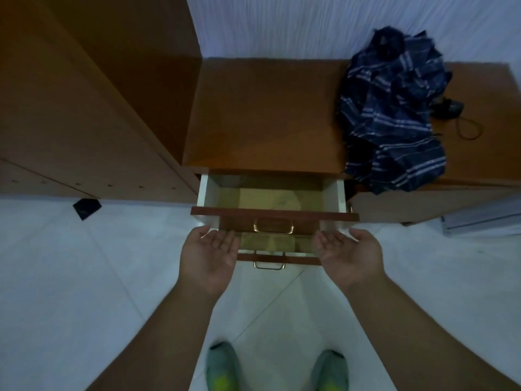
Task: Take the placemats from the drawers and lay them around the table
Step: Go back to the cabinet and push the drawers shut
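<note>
Two drawers of a low wooden cabinet stand pulled out. The upper drawer (275, 214) has white side walls, and a yellowish placemat (267, 198) lies flat inside it. The lower drawer (279, 259) sticks out further, and another yellowish placemat (267, 242) shows inside it. My left hand (210, 258) is palm up, fingers apart, at the lower drawer's left end. My right hand (349, 253) is palm up, fingers apart, at its right end. Neither hand holds anything.
A crumpled dark blue striped umbrella (392, 114) lies on the cabinet top (262, 114) at the right, its strap trailing. A tall wooden wardrobe (84, 94) stands on the left. A small black object (86, 208) lies on the white tiled floor. My shoes (222, 368) are below.
</note>
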A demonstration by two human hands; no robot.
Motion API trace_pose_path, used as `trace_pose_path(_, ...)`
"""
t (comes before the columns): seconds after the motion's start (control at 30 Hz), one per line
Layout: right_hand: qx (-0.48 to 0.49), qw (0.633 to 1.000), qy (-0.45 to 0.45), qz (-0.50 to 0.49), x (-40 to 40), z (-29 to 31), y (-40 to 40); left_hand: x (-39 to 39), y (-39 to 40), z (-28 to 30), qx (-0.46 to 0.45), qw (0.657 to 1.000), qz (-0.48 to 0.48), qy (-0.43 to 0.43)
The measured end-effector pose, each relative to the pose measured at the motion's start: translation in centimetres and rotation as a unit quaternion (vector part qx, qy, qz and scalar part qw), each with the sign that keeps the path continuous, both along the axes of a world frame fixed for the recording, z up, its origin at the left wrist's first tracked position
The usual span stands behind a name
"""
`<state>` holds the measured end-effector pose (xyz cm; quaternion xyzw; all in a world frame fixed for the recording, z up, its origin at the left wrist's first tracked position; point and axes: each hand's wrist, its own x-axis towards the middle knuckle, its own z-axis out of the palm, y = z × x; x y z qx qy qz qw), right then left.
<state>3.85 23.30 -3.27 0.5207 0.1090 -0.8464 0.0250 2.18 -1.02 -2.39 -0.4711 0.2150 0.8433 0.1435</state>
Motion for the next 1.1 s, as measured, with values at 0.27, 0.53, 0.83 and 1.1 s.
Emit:
trace_pose_path(0.27, 0.012, 0.998, 0.063, -0.027, -2.1, -1.8, 0.1, -2.9, 0.4, -2.3, 0.027, 0.998, 0.026, 0.057)
trace_pose_path(0.53, 0.406, 0.841, 0.054, 0.355, -6.0, -3.4, 0.0, -7.2, 1.7, -3.2, -0.224, 0.943, -0.212, 0.122)
trace_pose_path(0.83, 0.707, 0.318, -0.013, 0.632, -5.1, -8.2, 0.4, -7.9, -0.3, -7.5, -0.679, 0.341, -0.626, 0.176)
trace_pose_path(1.1, 0.674, 0.347, -0.063, 0.649, 1.6, -11.6, -0.2, -0.4, -2.1, -11.3, -0.668, 0.288, -0.678, 0.107)
